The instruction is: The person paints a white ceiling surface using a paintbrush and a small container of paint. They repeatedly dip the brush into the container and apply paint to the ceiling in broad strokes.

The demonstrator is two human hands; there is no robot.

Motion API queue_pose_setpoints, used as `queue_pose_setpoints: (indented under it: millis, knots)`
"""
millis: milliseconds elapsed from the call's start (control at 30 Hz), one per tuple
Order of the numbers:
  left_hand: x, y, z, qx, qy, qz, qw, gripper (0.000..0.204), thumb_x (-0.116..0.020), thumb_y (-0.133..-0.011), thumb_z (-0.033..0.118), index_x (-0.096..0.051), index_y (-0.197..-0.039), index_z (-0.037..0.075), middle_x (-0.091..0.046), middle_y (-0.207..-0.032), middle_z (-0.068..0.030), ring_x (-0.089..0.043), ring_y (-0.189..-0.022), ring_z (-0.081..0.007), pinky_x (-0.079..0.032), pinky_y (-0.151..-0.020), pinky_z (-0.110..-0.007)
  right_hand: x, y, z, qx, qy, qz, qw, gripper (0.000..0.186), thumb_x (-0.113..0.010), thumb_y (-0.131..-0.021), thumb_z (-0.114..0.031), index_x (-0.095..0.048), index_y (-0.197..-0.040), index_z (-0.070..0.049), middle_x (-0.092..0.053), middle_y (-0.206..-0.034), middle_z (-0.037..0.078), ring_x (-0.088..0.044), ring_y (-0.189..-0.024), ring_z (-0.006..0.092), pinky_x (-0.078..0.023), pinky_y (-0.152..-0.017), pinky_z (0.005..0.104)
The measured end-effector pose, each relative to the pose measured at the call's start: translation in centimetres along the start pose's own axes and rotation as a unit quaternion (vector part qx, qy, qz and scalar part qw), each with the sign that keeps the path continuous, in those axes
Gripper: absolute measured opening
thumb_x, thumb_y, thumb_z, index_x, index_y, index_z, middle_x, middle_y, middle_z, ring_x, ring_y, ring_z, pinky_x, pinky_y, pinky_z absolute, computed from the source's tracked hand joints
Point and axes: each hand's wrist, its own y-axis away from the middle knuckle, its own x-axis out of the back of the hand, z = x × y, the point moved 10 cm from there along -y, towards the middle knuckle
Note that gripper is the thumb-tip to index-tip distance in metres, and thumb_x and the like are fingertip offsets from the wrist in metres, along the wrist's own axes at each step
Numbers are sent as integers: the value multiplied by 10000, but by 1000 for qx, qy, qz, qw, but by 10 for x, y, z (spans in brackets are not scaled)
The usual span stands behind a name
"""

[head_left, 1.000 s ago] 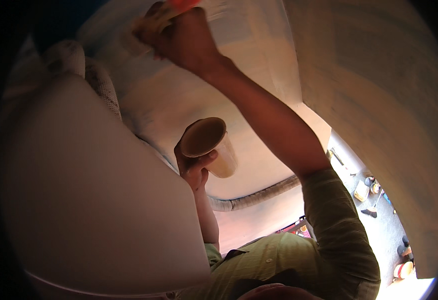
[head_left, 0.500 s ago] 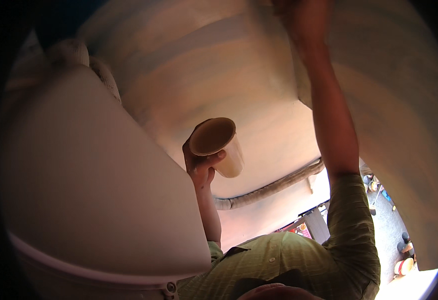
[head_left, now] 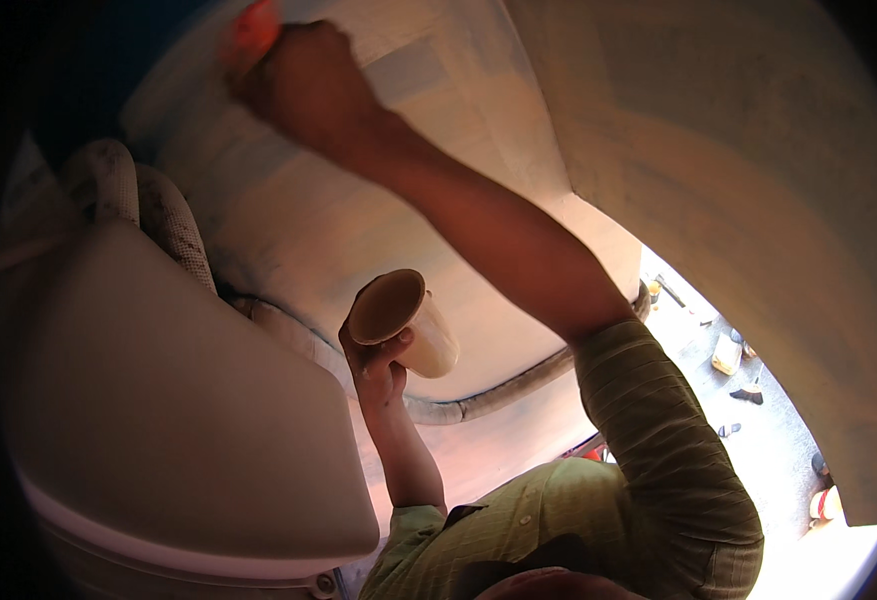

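Observation:
My left hand (head_left: 373, 355) holds a cream cup (head_left: 425, 350) near the middle of the view, its opening tilted toward me; I cannot make out what is inside. My right hand (head_left: 303, 75) is raised to the upper left against a curved, mottled beige panel (head_left: 438, 100), closed on a small red object (head_left: 255, 35) that is blurred by motion. Whether that object touches the panel I cannot tell.
A smooth pale casing (head_left: 178, 400) fills the lower left, with mottled ribbed hoses (head_left: 178, 225) behind it. A second beige panel (head_left: 738, 150) curves down the right side. A padded rim (head_left: 468, 408) crosses below. Beyond a bright gap, small items (head_left: 726, 355) lie on a grey floor.
My right hand swung up to the right half a second ago and is now back at the upper left. The cup in my left hand has shifted slightly down and left in the view.

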Motion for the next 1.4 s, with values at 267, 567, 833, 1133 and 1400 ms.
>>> queue_pose_setpoints:
  millis: [267,567,833,1133,1400]
  knots:
    - [6,1,-2,-14,-3,-24,1000,698,-877,-634,90,-596,-1253,-65,-680,-1106,-102,-644,-1000,-207,-475,-933,-332,140,4,80,-20,74,97,992,141,-674,-975,-132,-654,-874,-35,-690,-792,72,-675,-684,145,-564,-586,325]
    - [6,17,-5,-28,37,-28,999,756,-881,-615,52,-565,-1287,-90,-671,-1139,-142,-654,-1036,-235,-476,-968,-350,26,41,5,-7,-170,19,985,209,-752,-838,-230,-708,-849,-26,-724,-780,179,-728,-736,330,-602,-708,419]
    - [31,37,0,-18,-13,46,999,770,-888,-619,71,-562,-1299,-80,-676,-1145,-148,-652,-1024,-236,-475,-945,-336,-54,70,-23,-12,-199,-7,980,208,-731,-848,-223,-702,-921,-31,-704,-813,209,-702,-757,394,-586,-747,462]
    - [12,22,-15,-21,23,-15,999,765,-888,-606,33,-572,-1294,-84,-674,-1147,-147,-657,-1036,-238,-481,-954,-335,151,34,79,-99,43,79,991,82,-718,-937,-74,-673,-936,-6,-689,-802,80,-661,-655,132,-570,-570,299]
    - [-17,7,-24,-26,13,-66,997,816,-916,-588,43,-566,-1315,-79,-653,-1208,-146,-641,-1090,-238,-488,-963,-339,102,50,47,21,-110,6,994,133,-698,-963,-116,-698,-1033,-2,-714,-873,95,-678,-711,153,-581,-571,308]
